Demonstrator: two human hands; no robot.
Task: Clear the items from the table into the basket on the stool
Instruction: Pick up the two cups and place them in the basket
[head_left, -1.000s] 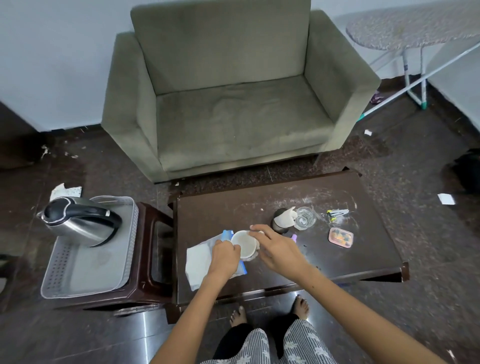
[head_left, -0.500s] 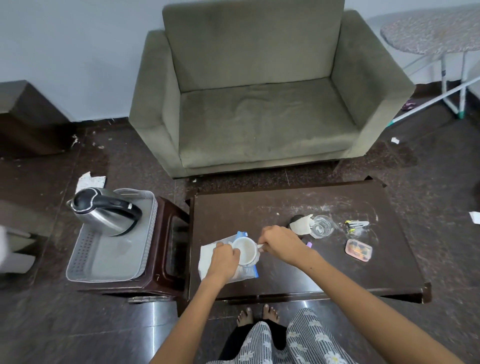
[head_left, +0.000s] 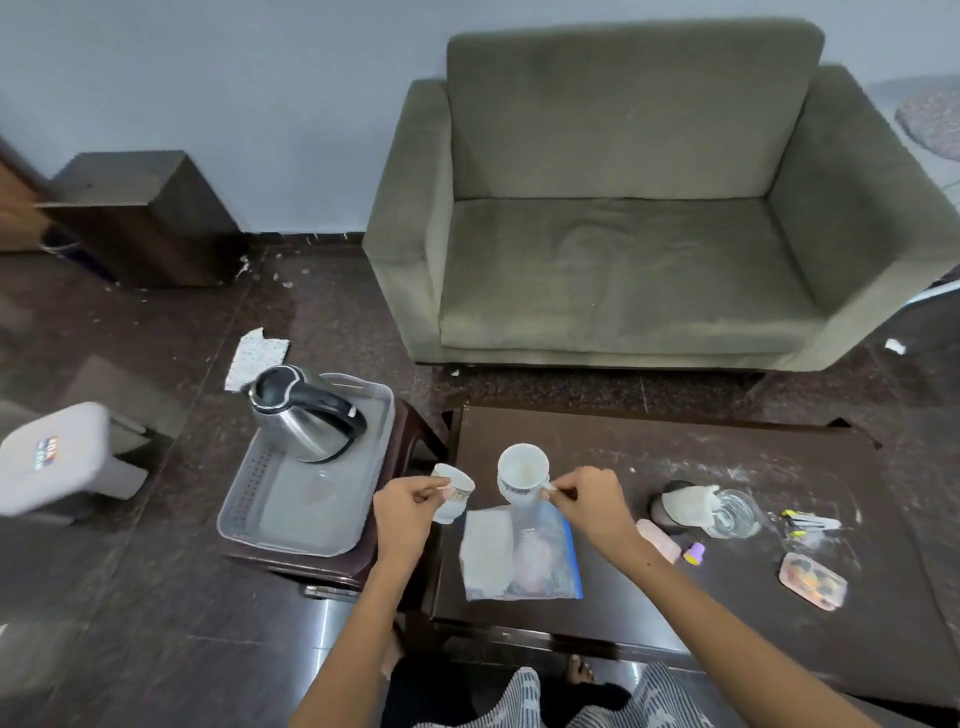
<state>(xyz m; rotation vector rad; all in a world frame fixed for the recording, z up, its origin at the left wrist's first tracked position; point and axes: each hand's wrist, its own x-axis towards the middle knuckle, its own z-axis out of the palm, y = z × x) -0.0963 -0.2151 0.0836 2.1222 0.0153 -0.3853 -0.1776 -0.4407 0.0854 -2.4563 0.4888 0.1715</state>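
- Basket (head_left: 244, 499) on stool (head_left: 358, 564): holds kettle (head_left: 301, 413).
- Left hand (head_left: 405, 512): clamped on small cup (head_left: 457, 493).
- Right hand (head_left: 592, 501): pinching white mug (head_left: 522, 475) handle above table (head_left: 623, 447).

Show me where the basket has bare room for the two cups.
The basket is bare across its near half, between the kettle at the far end and the near rim. The left hand holds the small cup beside that patch; the right hand holds the mug over the table.
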